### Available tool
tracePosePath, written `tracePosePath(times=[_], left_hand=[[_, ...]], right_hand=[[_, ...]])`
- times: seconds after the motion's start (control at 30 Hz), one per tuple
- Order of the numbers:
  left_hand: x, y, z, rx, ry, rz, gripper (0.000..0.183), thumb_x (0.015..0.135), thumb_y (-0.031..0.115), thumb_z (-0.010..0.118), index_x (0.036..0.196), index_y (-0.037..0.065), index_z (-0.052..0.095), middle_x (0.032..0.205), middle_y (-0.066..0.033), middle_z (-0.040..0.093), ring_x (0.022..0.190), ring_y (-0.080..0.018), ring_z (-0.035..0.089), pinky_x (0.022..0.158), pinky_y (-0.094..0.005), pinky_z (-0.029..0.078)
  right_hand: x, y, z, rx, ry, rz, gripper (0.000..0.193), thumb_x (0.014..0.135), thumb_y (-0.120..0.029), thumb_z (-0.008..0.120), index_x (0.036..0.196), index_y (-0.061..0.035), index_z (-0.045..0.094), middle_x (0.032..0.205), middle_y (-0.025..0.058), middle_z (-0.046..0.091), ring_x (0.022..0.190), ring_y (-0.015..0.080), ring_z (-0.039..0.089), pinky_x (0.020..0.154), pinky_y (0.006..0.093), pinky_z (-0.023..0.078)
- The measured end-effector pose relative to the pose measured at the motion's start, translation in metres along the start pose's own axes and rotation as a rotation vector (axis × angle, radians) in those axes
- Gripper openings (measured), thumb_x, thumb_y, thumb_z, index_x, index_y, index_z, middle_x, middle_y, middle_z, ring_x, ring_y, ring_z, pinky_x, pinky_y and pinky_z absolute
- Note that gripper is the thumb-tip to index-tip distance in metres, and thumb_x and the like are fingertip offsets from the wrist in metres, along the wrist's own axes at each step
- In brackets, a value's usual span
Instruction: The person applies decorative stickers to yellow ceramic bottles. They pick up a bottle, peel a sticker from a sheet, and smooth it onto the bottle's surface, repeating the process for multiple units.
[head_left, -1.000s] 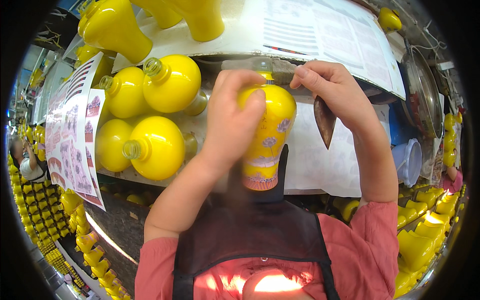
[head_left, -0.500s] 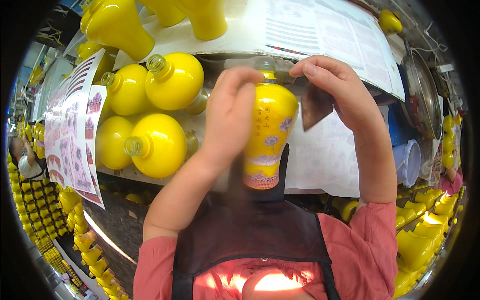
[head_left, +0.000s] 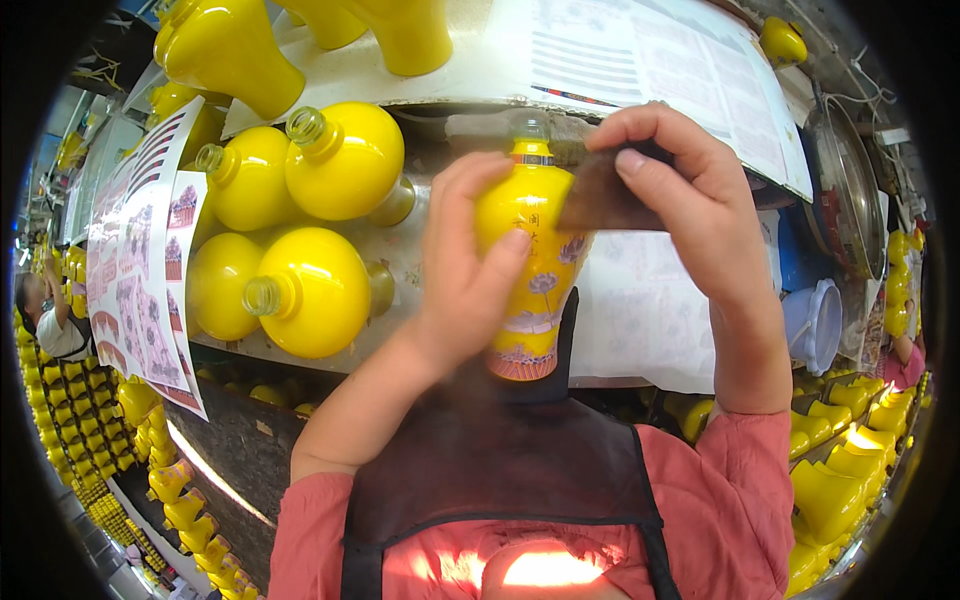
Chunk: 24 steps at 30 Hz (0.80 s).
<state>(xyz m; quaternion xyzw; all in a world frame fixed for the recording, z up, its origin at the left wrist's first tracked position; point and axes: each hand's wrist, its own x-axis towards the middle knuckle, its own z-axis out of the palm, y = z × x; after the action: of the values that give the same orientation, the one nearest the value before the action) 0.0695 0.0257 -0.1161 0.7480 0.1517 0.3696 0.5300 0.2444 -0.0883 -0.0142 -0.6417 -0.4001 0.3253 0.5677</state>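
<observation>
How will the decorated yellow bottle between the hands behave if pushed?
The decorated yellow bottle looks slippery, given its glossy highlights. Its clear, glassy neck suggests likely fragility. Round-bodied, it would probably roll if laid on its side.

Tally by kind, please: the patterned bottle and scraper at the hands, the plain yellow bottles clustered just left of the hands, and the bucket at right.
Patterned bottle: 1
Dark scraper: 1
Plain yellow bottles: 4
Pale bucket: 1
Total: 7

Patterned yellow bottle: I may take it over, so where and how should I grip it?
Probably its slim glass neck, coming from the far end: it juts out beyond the round shoulder, clear of the left hand and dark tool, which both sit lower.
</observation>
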Motion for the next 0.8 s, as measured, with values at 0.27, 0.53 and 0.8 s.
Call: tracePosePath(times=[0.27, 0.53, 0.8], left_hand=[[0.000, -0.008, -0.003, 0.188, -0.025, 0.170, 0.051, 0.097, 0.028, 0.061, 0.138, -0.001, 0.050, 0.139, -0.0243, 0.052, 0.129, -0.0412, 0.050, 0.112, -0.0481, 0.038], [0.001, -0.009, -0.001, 0.252, -0.004, 0.232, 0.052, 0.097, 0.028, 0.062, 0.139, -0.001, 0.050, 0.138, -0.0241, 0.053, 0.127, -0.0422, 0.051, 0.111, -0.0492, 0.039], [0.007, 0.002, 0.006, 0.026, 0.076, 0.012, 0.035, 0.096, 0.020, 0.064, 0.125, 0.001, 0.061, 0.125, -0.0192, 0.057, 0.118, -0.0351, 0.056, 0.105, -0.0427, 0.044]], right_hand=[[-0.030, 0.013, 0.018, -1.044, -0.162, -0.541, 0.046, 0.088, -0.015, 0.075, 0.134, -0.0179, 0.070, 0.070, 0.0069, 0.052, 0.054, 0.0255, 0.055, 0.050, 0.0382, 0.045], [-0.033, 0.015, 0.029, -1.196, -0.083, -0.574, 0.058, 0.083, -0.027, 0.081, 0.138, -0.0210, 0.067, 0.070, 0.0051, 0.050, 0.054, 0.0244, 0.055, 0.048, 0.0378, 0.044], [-0.021, 0.013, 0.022, -1.030, -0.167, -0.464, 0.064, 0.083, -0.027, 0.082, 0.143, -0.0173, 0.061, 0.076, 0.0090, 0.062, 0.060, 0.0276, 0.062, 0.053, 0.0387, 0.048]])
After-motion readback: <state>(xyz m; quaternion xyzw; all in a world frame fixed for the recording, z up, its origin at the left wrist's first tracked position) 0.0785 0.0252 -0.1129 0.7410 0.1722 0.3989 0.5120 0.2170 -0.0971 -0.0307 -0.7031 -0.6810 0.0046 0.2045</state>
